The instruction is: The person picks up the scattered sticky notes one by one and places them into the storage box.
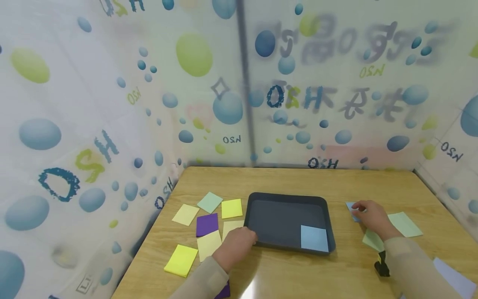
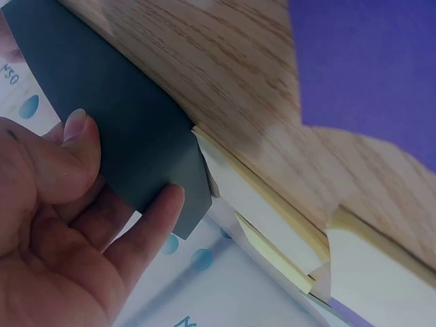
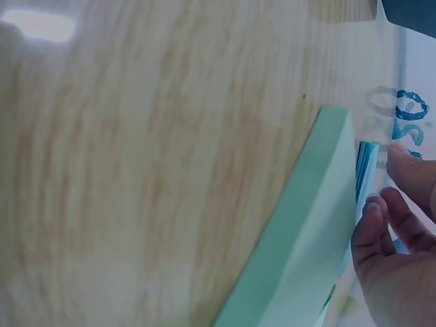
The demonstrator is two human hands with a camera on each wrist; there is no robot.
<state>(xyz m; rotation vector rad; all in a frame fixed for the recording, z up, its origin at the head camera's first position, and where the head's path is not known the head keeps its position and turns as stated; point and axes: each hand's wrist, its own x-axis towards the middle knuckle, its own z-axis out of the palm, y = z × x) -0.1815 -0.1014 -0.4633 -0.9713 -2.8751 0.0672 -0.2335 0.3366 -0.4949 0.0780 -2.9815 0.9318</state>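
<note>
In the head view, my left hand [image 1: 236, 246] grips the near-left corner of a dark grey rectangular tray [image 1: 276, 222]. The left wrist view shows the thumb and fingers of that hand [image 2: 75, 225] against the tray's outer wall [image 2: 136, 122]. One light blue sticky note [image 1: 313, 238] lies in the tray's near-right corner. To the right of the tray, my right hand [image 1: 373, 216] is at a light blue sticky note pad [image 1: 351, 211], fingertips at its edge. In the right wrist view, thumb and fingers stand apart beside the blue pad [image 3: 366, 167], loosely curled.
Left of the tray lie yellow [image 1: 181, 260], purple [image 1: 207, 224], cream [image 1: 185, 214] and green [image 1: 210, 202] sticky note pads. Pale green pads [image 1: 405, 224], a small black and yellow object [image 1: 381, 264] and a lilac sheet [image 1: 453, 277] are on the right. Patterned curtains enclose the wooden table [image 1: 209, 178].
</note>
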